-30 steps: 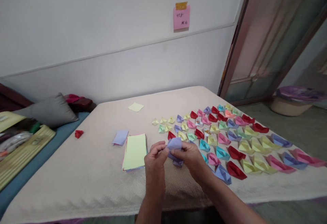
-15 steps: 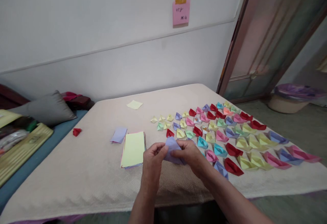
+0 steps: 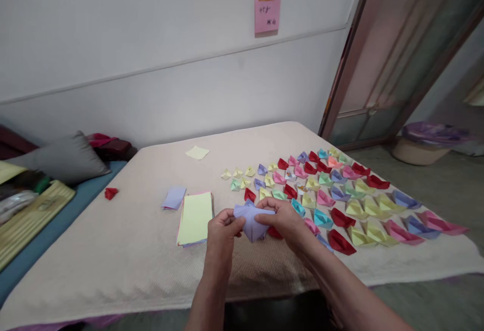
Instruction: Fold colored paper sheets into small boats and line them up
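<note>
Between my two hands is a folded purple paper, a boat shape pulled wide at its two upper corners. My left hand pinches its left corner between thumb and fingers. The right corner is gripped the same way by my right hand. Rows of small folded paper boats in red, yellow, pink, blue, green and purple cover the right side of the cloth, some partly hidden behind my right hand. Just left of my left hand lies a stack of coloured paper sheets, yellow on top.
A purple sheet, a pale yellow sheet and a red folded piece lie on the cream cloth. A grey cushion is at left. A pink note is taped to the wall; a lined bin stands right.
The purple paper has gone from a compact folded piece to a wider boat shape with a peak. My hands have drawn slightly apart, and the view has shifted a little.
</note>
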{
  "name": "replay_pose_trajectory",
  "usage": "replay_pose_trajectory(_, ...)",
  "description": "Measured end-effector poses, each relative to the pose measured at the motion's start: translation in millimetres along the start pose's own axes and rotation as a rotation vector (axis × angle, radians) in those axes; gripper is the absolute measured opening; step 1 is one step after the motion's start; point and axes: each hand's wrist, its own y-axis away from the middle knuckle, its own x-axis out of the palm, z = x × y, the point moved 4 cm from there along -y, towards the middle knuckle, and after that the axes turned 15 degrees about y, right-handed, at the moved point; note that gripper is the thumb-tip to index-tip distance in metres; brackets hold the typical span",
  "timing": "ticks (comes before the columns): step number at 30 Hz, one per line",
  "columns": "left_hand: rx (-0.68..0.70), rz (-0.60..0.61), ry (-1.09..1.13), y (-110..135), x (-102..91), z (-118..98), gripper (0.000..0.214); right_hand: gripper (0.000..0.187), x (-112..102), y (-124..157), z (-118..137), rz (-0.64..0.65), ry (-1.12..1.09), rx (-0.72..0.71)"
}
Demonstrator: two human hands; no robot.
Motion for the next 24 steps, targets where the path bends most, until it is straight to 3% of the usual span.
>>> replay_pose_trajectory(10, 0.106, -0.082, 0.013, 3.1, -0.6, -6.0, 0.017, 0.039, -3.7, 2.3, 7.1, 0.011, -0.092, -0.082)
replay_pose_trajectory(16, 0.146, -0.023, -0.051, 9.2, 6.8, -17.6, 0.043, 0.032, -8.0, 6.2, 15.6, -0.059, -0.087, -0.154)
replay_pose_trajectory(24, 0.201, 0.030, -0.210, 9.7, 4.0, -19.8, 0.029, 0.020, -12.0, 9.5, 11.0, -0.050, 0.046, -0.169)
